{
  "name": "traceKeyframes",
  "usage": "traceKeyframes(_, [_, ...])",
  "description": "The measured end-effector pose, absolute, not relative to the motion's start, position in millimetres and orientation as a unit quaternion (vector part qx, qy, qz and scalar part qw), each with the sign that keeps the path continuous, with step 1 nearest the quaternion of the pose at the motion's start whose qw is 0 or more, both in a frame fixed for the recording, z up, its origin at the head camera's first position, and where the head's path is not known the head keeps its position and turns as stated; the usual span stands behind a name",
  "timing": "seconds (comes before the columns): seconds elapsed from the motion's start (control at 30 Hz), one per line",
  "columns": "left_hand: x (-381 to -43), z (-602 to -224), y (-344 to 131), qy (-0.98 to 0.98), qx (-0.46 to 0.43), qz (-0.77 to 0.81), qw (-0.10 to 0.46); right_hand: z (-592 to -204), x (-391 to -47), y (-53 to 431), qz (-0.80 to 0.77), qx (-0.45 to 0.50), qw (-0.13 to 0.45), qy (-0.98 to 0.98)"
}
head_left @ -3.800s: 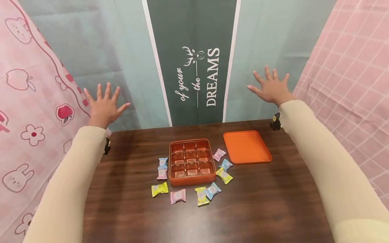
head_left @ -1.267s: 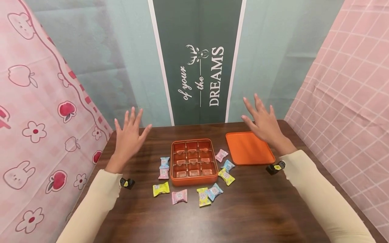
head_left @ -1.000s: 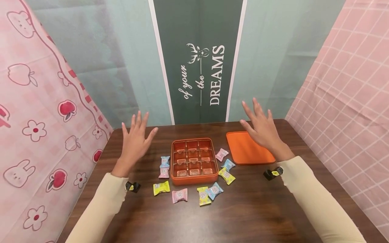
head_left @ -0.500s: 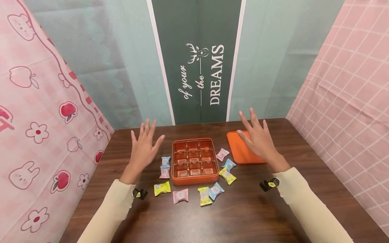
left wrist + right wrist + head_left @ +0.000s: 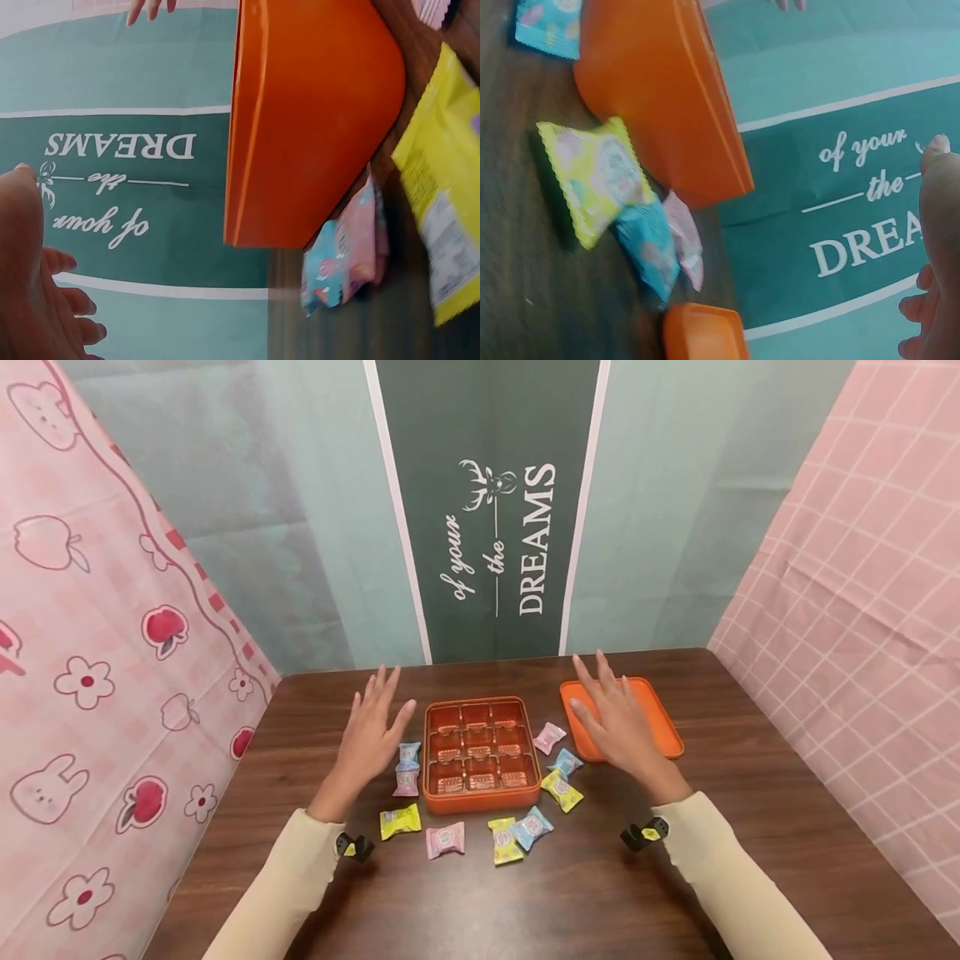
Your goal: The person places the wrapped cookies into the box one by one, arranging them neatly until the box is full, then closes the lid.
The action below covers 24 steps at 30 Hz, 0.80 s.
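On the desk (image 5: 487, 914), the orange nine-cell box (image 5: 482, 802) sits among wrapped sweets (image 5: 446, 840) with illegible print, the shallow lid (image 5: 662, 727) to its right. The left hand (image 5: 369, 735) and right hand (image 5: 624, 728) have come down and inward, each grip spread and unladen, apparently within reach of everything; behind, the cloth (image 5: 487, 410) reads "of your", "the", "DREAMS".

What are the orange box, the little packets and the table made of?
The orange box: probably plastic, maybe painted metal; smooth with a soft shine. The little packets: likely thin plastic film, with crinkles and zigzag edges. The table: wood or wood lookalike, with glossy dark grain.
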<state>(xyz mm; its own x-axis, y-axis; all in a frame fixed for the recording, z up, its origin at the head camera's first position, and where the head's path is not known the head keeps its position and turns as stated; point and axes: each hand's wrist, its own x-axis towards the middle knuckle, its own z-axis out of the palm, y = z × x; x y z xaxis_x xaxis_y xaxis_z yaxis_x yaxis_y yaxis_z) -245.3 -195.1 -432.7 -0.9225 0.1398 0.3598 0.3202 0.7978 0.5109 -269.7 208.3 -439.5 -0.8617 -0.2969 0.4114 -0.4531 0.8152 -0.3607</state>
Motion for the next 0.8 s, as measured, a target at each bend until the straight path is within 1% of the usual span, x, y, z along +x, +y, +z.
traceKeyframes(0.2, [-242.2, -442.0, -188.8, -0.926, -0.119, -0.333, 0.131, -455.6, -267.0, 199.7, 0.247, 0.200, 0.152, -0.936])
traceKeyframes(0.4, [-236.6, -451.6, -183.7, -0.915, -0.112, -0.378, 0.092, -470.1, -260.8, 196.6, 0.268, 0.184, 0.117, -0.939])
traceKeyframes(0.57, [-235.2, -460.1, -182.4, -0.904, -0.115, -0.406, 0.071, -478.1, -253.8, 195.4, 0.282, 0.177, 0.089, -0.939])
traceKeyframes(0.8, [-234.2, -471.8, -181.1, -0.892, -0.112, -0.435, 0.054, -487.2, -241.1, 194.8, 0.308, 0.174, 0.078, -0.932])
